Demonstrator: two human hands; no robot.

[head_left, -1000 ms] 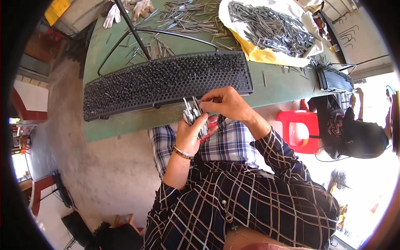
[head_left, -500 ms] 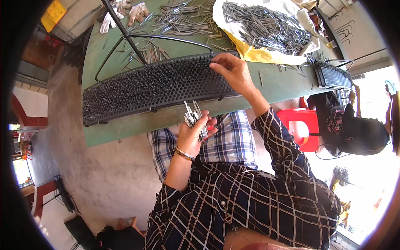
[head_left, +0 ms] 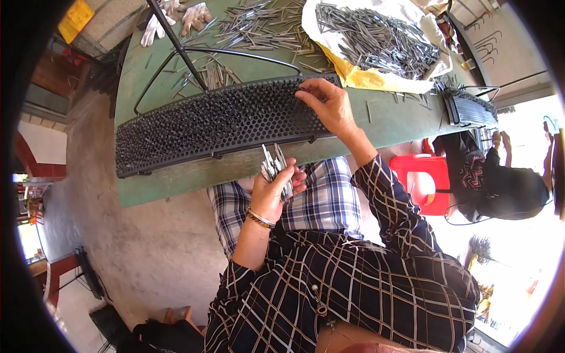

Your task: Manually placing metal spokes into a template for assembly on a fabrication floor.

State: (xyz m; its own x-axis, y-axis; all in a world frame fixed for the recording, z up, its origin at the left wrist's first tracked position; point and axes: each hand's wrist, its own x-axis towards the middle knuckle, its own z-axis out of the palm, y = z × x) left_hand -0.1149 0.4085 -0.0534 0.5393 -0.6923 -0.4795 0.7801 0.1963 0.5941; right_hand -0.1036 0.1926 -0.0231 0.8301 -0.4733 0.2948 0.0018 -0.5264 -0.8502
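Observation:
My left hand [head_left: 272, 191] is closed around a bunch of thin silvery metal rods [head_left: 272, 162], their ends sticking up past the thumb. It sits just over my lap, close to the table's near edge. A long black perforated rack [head_left: 265, 134] lies in front of me; dark rods stand packed in its holes on the left and along the far side. Toward the near right, many round holes show bare. My right hand [head_left: 332, 109] is above the rack's right end, thumb and forefinger pinched close to the holes. Whatever those fingertips hold is too small to make out.
A black metal frame [head_left: 185, 65] rises behind the rack on the green table [head_left: 159, 191]. Beyond are loose rods [head_left: 259, 38], gloves [head_left: 194, 17] and a rod-filled white-and-yellow sack [head_left: 359, 79]. At right are another rack [head_left: 474, 112], a red stool [head_left: 435, 188] and another person [head_left: 506, 182].
My right hand has shifted very slightly down while staying over the rack's right end. My left hand and its rods are almost unmoved. The other person's hand has moved a little.

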